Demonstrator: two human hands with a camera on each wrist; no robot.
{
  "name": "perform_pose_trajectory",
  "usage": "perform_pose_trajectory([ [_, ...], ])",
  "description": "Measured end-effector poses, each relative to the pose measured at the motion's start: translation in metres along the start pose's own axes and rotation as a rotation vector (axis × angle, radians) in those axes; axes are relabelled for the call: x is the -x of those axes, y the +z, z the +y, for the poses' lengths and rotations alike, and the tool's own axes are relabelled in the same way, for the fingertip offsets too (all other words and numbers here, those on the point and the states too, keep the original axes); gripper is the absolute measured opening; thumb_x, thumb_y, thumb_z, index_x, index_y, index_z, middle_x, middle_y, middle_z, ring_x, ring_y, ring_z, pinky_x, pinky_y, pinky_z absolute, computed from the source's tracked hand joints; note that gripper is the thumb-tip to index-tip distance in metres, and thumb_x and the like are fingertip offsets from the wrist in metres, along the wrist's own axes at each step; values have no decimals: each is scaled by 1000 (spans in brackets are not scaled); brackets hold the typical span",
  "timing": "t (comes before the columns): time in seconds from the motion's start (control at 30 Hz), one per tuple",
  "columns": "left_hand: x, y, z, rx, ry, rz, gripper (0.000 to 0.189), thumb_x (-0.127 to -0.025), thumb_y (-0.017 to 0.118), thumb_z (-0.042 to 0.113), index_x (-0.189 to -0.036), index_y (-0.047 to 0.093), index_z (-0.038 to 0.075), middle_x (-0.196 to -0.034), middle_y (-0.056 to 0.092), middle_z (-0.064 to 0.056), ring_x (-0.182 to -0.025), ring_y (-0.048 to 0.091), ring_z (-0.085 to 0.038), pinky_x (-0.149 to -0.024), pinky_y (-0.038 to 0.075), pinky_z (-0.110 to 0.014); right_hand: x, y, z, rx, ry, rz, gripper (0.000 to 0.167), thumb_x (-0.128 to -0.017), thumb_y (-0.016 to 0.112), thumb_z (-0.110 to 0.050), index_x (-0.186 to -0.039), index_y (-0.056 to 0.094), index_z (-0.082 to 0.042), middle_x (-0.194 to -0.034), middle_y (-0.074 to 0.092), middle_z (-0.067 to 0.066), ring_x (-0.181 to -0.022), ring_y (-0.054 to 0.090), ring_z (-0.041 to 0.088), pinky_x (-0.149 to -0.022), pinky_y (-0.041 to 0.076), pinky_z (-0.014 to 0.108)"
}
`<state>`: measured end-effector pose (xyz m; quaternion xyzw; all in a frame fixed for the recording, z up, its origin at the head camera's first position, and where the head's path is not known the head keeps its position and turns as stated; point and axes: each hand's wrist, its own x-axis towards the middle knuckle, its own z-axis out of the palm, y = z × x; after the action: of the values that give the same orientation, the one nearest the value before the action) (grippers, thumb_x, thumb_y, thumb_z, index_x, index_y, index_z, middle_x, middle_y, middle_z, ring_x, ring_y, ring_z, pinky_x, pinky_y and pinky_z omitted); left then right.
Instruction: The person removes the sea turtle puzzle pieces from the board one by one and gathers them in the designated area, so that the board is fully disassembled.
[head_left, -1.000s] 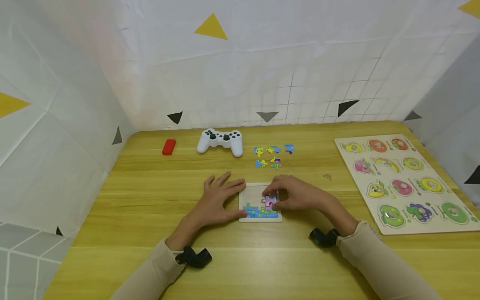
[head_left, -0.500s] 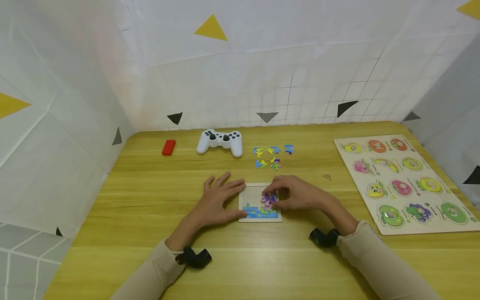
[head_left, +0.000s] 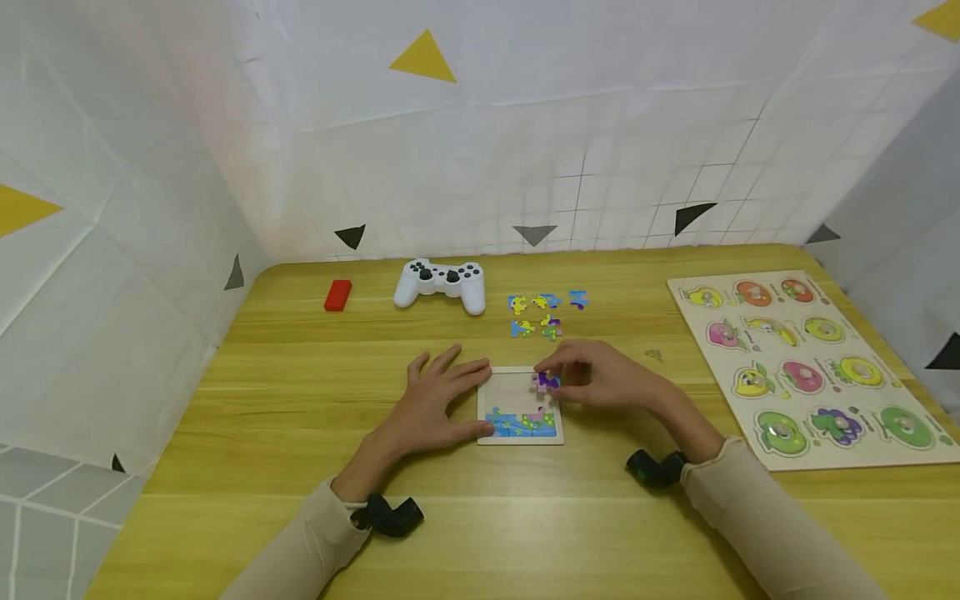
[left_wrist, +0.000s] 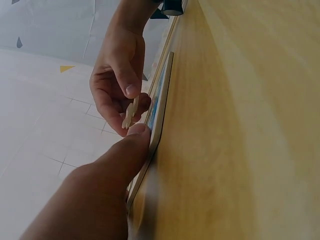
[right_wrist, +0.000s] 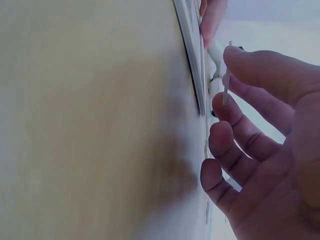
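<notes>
A small square puzzle tray (head_left: 517,441) with a pale rim lies in the middle of the table. Along its near side sit joined blue jigsaw pieces (head_left: 517,426). My right hand (head_left: 607,375) pinches a purple and pink jigsaw piece (head_left: 545,382) between thumb and fingers, over the tray's far right part. In the right wrist view that piece (right_wrist: 227,75) appears edge-on, raised above the tray. My left hand (head_left: 438,404) is spread at the tray's left side, its thumb (left_wrist: 137,131) on the near left corner and a fingertip at the far left corner.
Several loose jigsaw pieces (head_left: 522,327) lie beyond the tray. Farther back are a white game controller (head_left: 441,283) and a red block (head_left: 337,295). A wooden fruit puzzle board (head_left: 806,375) occupies the right side of the table (head_left: 525,525).
My right hand has lifted the purple and pink jigsaw piece away from the near row and moved it toward the tray's far right corner. The left hand stays in place.
</notes>
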<state>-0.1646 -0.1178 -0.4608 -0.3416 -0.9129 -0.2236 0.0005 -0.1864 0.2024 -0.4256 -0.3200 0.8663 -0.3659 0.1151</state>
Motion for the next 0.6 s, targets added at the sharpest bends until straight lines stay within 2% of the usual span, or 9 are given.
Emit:
perform_pose_trajectory([
  [0.13, 0, 0, 0, -1, -4, -5, 82, -85, 69, 67, -153, 48, 27, -161, 43, 12, -159, 19, -30, -120, 5, -66, 2, -6, 4, 2, -9, 26, 37, -87, 81, -15, -123, 74, -14, -111, 73, -2, -86, 61, 18, -76, 54, 29],
  [0.4, 0, 0, 1, 4, -2, 0, 81, -85, 70, 65, -153, 49, 26, -160, 44, 11, -158, 20, -31, -120, 6, -66, 3, -20, 20, 58, 60, 43, 35, -87, 82, -20, -122, 74, -18, -112, 73, -4, -87, 59, 17, -76, 51, 26],
  [0.6, 0, 0, 0, 9, 13, 11, 81, -85, 70, 64, -152, 49, 25, -160, 45, 10, -157, 22, -33, -119, 7, -67, 2, -31, 31, 111, 71, 67, 33, -87, 81, -17, -119, 75, -14, -109, 73, 0, -83, 56, 17, -72, 48, 26],
])
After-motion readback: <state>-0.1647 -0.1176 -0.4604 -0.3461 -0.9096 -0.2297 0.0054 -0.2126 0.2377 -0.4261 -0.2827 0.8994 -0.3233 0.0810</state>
